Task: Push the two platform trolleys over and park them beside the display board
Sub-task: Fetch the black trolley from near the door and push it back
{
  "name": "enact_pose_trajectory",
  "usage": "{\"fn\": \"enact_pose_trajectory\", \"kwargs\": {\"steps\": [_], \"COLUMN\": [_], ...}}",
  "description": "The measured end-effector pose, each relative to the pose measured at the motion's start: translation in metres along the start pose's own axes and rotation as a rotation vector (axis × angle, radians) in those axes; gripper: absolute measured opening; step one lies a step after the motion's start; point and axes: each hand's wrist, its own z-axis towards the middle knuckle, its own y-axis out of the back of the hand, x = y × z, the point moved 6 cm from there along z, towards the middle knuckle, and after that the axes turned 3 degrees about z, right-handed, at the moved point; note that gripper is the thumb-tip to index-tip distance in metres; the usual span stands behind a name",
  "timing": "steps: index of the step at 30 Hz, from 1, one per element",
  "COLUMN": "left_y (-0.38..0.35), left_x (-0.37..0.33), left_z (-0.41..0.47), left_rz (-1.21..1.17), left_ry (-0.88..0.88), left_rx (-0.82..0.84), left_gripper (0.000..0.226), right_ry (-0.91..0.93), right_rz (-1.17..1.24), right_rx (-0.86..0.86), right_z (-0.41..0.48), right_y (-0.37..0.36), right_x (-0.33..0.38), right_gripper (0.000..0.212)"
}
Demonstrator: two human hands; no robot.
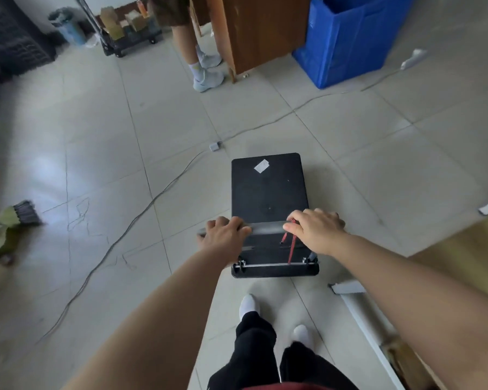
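Note:
A black platform trolley (268,190) stands on the tiled floor just in front of me, its deck bare except for a white sticker. My left hand (223,235) and my right hand (316,228) both grip its grey handle bar (266,228), one at each end. A red cord hangs from the bar under my right hand. A second trolley (133,42), loaded with boxes and bottles, stands at the far back left. No display board can be clearly told apart in this view.
A grey cable (158,192) with a small adapter crosses the floor ahead of the trolley. Another person's legs (203,60) stand by a wooden cabinet (265,29). A blue bin (350,38) is at the back right, a broom (23,212) at the left, white boards (361,308) at the right.

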Motion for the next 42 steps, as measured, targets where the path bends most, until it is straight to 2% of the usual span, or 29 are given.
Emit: {"fn": "enact_pose_trajectory", "kwargs": {"steps": [5,9,17,24,35,39,42], "left_y": [0.000,0.005,0.030,0.053,0.087,0.098,0.106], "left_x": [-0.006,-0.012,0.019,0.017,-0.073,-0.105,-0.127], "left_z": [0.013,0.025,0.064,0.104,0.179,0.191,0.204], "left_rz": [-0.040,0.000,0.133,0.206,0.296,0.362,0.371], "left_ry": [-0.076,-0.167,-0.267,-0.371,-0.664,-0.778,-0.776], "left_rx": [0.039,0.082,0.064,0.051,-0.031,-0.114,-0.092], "left_gripper": [0.038,0.040,0.034,0.031,0.032,0.032,0.034], "right_ry": [-0.043,-0.115,-0.306,-0.400,-0.523,-0.503,-0.510], "right_rz": [0.123,0.123,0.155,0.175,0.141,0.193,0.197], "right_rx": [-0.035,-0.075,-0.235,-0.241,-0.489,-0.502,-0.530], "right_z": [-0.023,-0.023,-0.004,0.012,0.028,0.040,0.047], "right_y": [-0.009,-0.007,-0.008,0.004,0.030,0.045,0.060], "right_x": [-0.015,-0.018,0.017,0.027,-0.032,-0.060,-0.079], "right_gripper": [0.041,0.038,0.037,0.033,0.033,0.030,0.031]}}
